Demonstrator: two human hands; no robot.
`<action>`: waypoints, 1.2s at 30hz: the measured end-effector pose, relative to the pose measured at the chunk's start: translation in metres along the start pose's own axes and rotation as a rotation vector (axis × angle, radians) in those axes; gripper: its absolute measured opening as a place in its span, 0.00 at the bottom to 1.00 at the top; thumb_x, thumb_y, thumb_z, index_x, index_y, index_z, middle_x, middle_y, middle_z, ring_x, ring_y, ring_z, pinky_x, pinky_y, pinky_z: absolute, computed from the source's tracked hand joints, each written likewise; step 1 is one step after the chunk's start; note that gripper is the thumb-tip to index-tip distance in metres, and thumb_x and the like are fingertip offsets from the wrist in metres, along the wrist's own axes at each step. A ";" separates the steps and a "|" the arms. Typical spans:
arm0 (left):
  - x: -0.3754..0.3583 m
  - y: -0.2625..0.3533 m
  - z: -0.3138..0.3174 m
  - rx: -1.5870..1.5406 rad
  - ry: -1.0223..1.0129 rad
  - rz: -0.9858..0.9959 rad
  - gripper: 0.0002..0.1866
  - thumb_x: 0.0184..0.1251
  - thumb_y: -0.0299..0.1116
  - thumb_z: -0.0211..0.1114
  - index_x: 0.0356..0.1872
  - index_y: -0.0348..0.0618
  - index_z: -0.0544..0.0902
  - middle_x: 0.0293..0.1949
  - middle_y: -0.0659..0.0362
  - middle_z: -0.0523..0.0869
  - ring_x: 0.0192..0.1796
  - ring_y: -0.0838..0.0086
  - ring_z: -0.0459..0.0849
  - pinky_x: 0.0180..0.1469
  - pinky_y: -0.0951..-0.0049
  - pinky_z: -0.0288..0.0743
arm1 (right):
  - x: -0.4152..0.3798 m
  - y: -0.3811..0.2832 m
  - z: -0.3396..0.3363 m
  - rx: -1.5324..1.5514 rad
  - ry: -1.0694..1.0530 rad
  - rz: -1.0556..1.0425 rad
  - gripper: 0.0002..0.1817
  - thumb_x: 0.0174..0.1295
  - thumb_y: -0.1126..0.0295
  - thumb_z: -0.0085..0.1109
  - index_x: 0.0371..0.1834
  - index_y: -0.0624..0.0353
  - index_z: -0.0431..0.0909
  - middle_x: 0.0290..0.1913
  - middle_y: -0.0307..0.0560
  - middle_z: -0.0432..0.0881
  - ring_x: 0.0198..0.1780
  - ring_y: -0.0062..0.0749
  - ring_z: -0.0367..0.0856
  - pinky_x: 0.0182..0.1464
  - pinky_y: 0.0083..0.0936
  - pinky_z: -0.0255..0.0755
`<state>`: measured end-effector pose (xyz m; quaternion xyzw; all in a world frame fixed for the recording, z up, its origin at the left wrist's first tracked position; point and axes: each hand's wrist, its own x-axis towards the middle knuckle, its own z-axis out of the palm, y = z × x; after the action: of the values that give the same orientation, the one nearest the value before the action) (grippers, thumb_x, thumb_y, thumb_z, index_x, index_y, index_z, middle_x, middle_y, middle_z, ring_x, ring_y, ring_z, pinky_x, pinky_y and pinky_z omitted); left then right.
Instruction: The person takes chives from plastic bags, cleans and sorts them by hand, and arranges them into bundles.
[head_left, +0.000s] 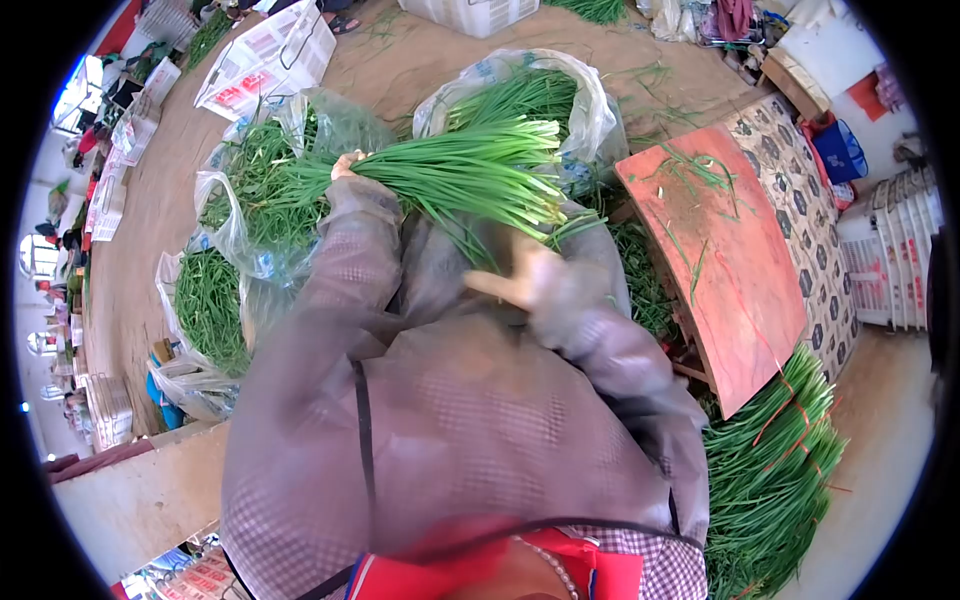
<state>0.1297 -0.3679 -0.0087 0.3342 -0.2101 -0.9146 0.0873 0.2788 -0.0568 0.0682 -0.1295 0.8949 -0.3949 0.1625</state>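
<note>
A large bunch of green chives lies across the front of my body, its pale stem ends pointing right. My left hand is closed around the leafy part of that bunch, near its left end. Just below the pale ends, my right hand is blurred by motion. Its fingers look spread, one stretched out to the left, and I see nothing held in it. Close to my left hand is a clear plastic bag full of loose greens. Behind the bunch stands another open plastic bag with more chives inside.
A reddish board with leaf scraps stands to my right. Beside it is a large pile of chives tied with red string. A third bag of greens sits on the left. White plastic crates stand farther back.
</note>
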 end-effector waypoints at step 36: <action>-0.018 0.029 -0.009 -0.152 -0.556 0.127 0.02 0.43 0.24 0.58 0.21 0.41 0.75 0.16 0.60 0.73 0.22 0.72 0.73 0.48 0.66 0.71 | 0.028 0.181 -0.023 0.757 0.332 -0.114 0.10 0.65 0.68 0.50 0.43 0.59 0.79 0.31 0.41 0.83 0.31 0.25 0.79 0.31 0.20 0.72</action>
<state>0.1497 -0.3915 0.0083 0.0494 -0.1773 -0.9769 0.1084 0.2258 0.0666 -0.0583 -0.0445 0.6922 -0.7198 0.0299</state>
